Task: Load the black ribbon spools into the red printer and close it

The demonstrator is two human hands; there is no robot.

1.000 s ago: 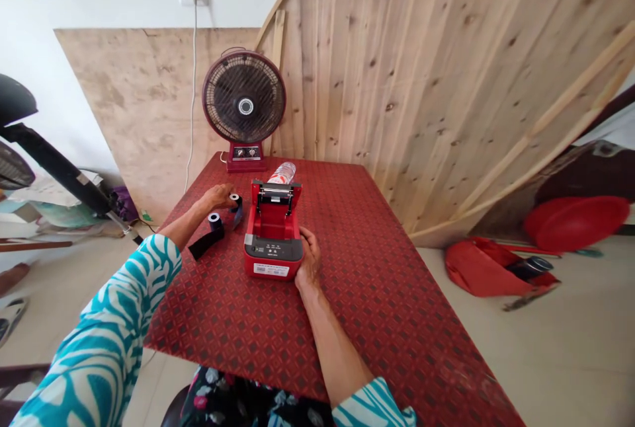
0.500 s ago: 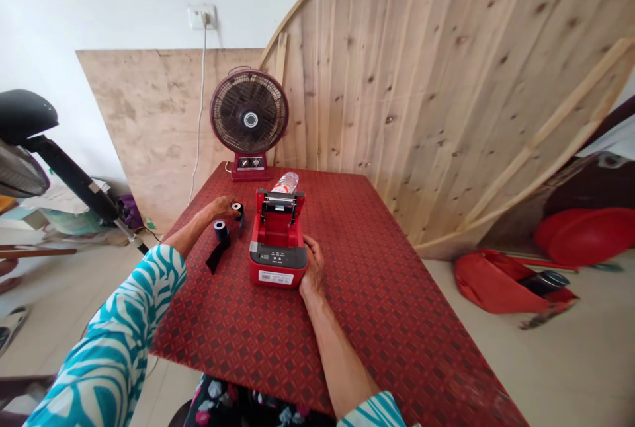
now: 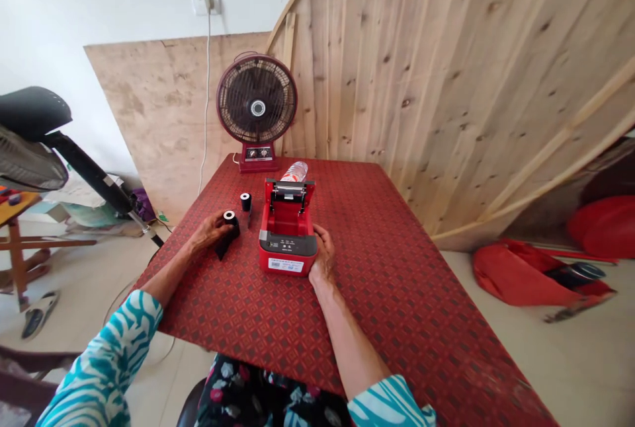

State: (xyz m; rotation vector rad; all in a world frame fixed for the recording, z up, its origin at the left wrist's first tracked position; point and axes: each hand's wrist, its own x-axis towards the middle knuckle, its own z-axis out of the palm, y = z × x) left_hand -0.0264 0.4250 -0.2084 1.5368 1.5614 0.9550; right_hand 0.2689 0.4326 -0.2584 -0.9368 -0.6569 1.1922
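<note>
The left hand (image 3: 211, 230) rests toward the front-left of a red patterned table (image 3: 377, 321), its fingers together and curled against a short black ribbon spool (image 3: 229, 217). A loose strip of black ribbon (image 3: 224, 248) trails from under the hand toward the front edge. A second upright black spool (image 3: 245, 201) stands just behind, clear of the fingers. The right hand (image 3: 323, 255) has its fingers together, curled around the right side of an open red plastic label printer (image 3: 288, 252) near the table's middle. A clear plastic bottle (image 3: 294, 172) lies behind the printer.
</note>
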